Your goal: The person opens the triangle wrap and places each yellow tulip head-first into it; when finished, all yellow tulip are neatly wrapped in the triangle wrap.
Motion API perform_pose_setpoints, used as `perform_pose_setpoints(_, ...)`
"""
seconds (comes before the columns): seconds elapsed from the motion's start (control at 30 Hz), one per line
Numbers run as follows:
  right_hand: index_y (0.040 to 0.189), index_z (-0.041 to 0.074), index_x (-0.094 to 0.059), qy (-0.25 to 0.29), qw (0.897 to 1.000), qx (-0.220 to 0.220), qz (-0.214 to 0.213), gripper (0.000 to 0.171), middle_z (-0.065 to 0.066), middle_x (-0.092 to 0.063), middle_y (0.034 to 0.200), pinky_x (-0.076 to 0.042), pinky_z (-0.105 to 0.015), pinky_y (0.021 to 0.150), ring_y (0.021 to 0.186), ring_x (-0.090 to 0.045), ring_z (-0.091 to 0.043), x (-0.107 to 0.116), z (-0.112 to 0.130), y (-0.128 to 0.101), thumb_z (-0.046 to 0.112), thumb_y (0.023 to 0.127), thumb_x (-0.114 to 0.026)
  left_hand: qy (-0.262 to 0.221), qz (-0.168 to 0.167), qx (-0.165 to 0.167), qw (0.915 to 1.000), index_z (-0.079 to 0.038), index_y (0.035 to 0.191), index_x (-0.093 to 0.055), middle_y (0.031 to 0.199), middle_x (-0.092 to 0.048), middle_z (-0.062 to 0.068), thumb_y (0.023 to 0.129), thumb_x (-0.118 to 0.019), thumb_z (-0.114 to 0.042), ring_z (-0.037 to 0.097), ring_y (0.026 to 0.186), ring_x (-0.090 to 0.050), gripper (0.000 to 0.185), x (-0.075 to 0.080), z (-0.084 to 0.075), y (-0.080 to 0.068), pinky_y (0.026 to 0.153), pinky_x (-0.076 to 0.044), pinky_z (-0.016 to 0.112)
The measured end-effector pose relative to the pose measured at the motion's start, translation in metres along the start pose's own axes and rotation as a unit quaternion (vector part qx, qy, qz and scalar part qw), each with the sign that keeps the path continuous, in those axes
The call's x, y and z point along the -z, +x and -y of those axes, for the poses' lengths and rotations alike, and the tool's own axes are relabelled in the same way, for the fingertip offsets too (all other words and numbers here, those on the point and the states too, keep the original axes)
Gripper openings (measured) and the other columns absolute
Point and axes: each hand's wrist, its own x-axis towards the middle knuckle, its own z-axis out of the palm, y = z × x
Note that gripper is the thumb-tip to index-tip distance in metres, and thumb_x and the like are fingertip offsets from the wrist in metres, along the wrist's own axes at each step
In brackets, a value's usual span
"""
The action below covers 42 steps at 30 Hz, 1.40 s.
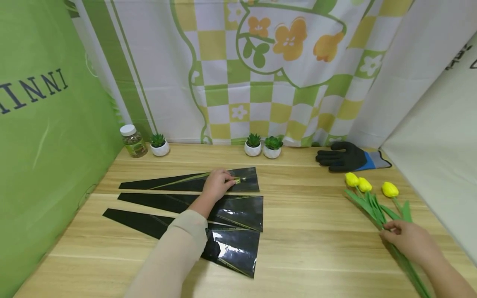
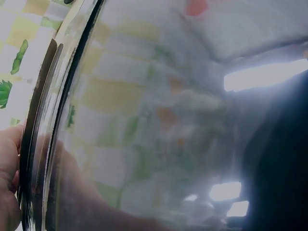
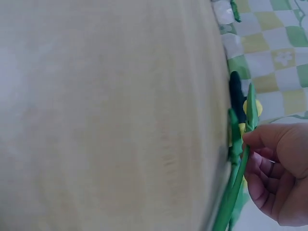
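Observation:
Three long black tapered sleeves with gold lines lie side by side: the far sleeve (image 1: pixel 179 180), the middle sleeve (image 1: pixel 238 209) and the near sleeve (image 1: pixel 242 244). My left hand (image 1: pixel 218 184) is over the wide end of the far one, thumb and fingertip pinching a small gold tag (image 1: pixel 237 180) against it. Glossy black film (image 2: pixel 159 120) fills most of the left wrist view and hides the fingertips. At the right, my right hand (image 1: pixel 408 240) pinches a green stem of the yellow tulips (image 1: pixel 365 184); its other fingers curl loosely in the right wrist view.
Along the back stand a white-lidded jar (image 1: pixel 134 141) and small potted succulents (image 1: pixel 253 145). A black and blue work glove (image 1: pixel 348 157) lies behind the tulips. A patterned curtain (image 1: pixel 253 95) hangs behind the wooden table (image 1: pixel 305 240), with a green sheet (image 1: pixel 48 124) at the left.

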Motion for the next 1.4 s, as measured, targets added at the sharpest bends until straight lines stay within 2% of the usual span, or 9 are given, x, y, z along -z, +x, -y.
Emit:
perform_pose_setpoints(0.3,0.126,-0.012,-0.054,0.071,0.997,0.006,-0.011,0.050,-0.011,-0.069,0.091,-0.046,-0.026,0.058,0.070,-0.055,-0.008,0.017,0.016,0.002,0.031,0.102,-0.049,-0.034,-0.017,0.000,0.9993,-0.009,0.107,-0.076,0.116,-0.068,0.008,0.094,-0.067,-0.025,0.027,0.113,-0.060,0.023,0.003,-0.001,-0.002,0.099,-0.051,0.042)
perform_pose_setpoints(0.53,0.134,-0.014,-0.045,0.204,0.979,0.012,-0.015,0.059,0.001,-0.065,0.089,-0.055,-0.025,0.063,0.073,-0.057,-0.004,0.025,0.044,0.013,0.037,0.104,-0.045,-0.061,-0.018,0.013,0.9979,-0.010,0.111,-0.075,0.121,-0.067,0.010,0.094,-0.066,-0.026,0.029,0.116,-0.060,0.025,0.007,-0.003,-0.002,0.102,-0.049,0.043)
perform_pose_setpoints(0.67,0.121,-0.003,-0.052,0.355,0.934,0.029,-0.034,0.038,0.017,-0.061,0.084,-0.056,-0.020,0.064,0.074,-0.060,0.001,0.021,0.066,0.030,0.030,0.103,-0.049,-0.081,-0.019,0.028,0.9962,-0.010,0.111,-0.075,0.124,-0.065,0.010,0.095,-0.066,-0.026,0.029,0.118,-0.059,0.025,0.007,-0.004,-0.002,0.103,-0.049,0.044)
perform_pose_setpoints(0.73,0.112,0.003,-0.050,0.450,0.891,0.036,-0.036,0.024,0.020,-0.060,0.083,-0.056,-0.017,0.064,0.074,-0.062,0.002,0.018,0.078,0.039,0.025,0.103,-0.051,-0.089,-0.021,0.032,0.9953,-0.011,0.111,-0.075,0.124,-0.065,0.010,0.095,-0.066,-0.026,0.029,0.118,-0.059,0.025,0.008,-0.004,-0.003,0.102,-0.049,0.044)
perform_pose_setpoints(0.9,0.108,0.009,-0.040,0.643,0.763,0.014,-0.067,0.017,0.009,-0.062,0.080,-0.058,-0.015,0.066,0.070,-0.066,-0.002,0.009,0.119,0.062,0.015,0.100,-0.054,-0.105,-0.028,0.032,0.9936,-0.011,0.110,-0.076,0.123,-0.066,0.010,0.095,-0.066,-0.025,0.029,0.116,-0.060,0.023,0.008,-0.005,-0.004,0.102,-0.049,0.045)
perform_pose_setpoints(1.0,0.107,0.011,-0.039,0.695,0.710,-0.043,-0.105,0.017,0.007,-0.064,0.076,-0.058,-0.014,0.064,0.066,-0.066,-0.003,0.003,0.141,0.078,0.013,0.099,-0.054,-0.109,-0.033,0.029,0.9930,-0.011,0.109,-0.076,0.122,-0.067,0.011,0.094,-0.066,-0.025,0.029,0.116,-0.060,0.023,0.007,-0.006,-0.004,0.102,-0.049,0.044)
perform_pose_setpoints(1.1,0.105,0.012,-0.042,0.706,0.689,-0.090,-0.139,0.013,0.008,-0.066,0.072,-0.057,-0.014,0.063,0.065,-0.066,-0.001,-0.006,0.156,0.094,0.012,0.099,-0.054,-0.111,-0.037,0.024,0.9928,-0.011,0.108,-0.076,0.121,-0.068,0.011,0.094,-0.067,-0.025,0.029,0.115,-0.061,0.023,0.007,-0.006,-0.004,0.102,-0.049,0.044)
perform_pose_setpoints(1.2,0.102,0.012,-0.044,0.702,0.685,-0.112,-0.163,0.011,0.009,-0.065,0.068,-0.056,-0.014,0.061,0.064,-0.065,0.000,-0.017,0.170,0.109,0.009,0.099,-0.054,-0.113,-0.041,0.019,0.9925,-0.011,0.108,-0.077,0.120,-0.068,0.011,0.093,-0.067,-0.024,0.029,0.115,-0.062,0.022,0.006,-0.005,-0.004,0.102,-0.049,0.044)
perform_pose_setpoints(1.4,0.102,0.012,-0.043,0.689,0.695,-0.121,-0.163,0.011,0.011,-0.063,0.068,-0.053,-0.013,0.057,0.062,-0.063,0.001,-0.042,0.192,0.127,0.009,0.100,-0.053,-0.115,-0.049,0.009,0.9921,-0.011,0.107,-0.077,0.115,-0.070,0.009,0.093,-0.068,-0.023,0.028,0.110,-0.063,0.021,0.005,-0.004,-0.004,0.099,-0.051,0.043)
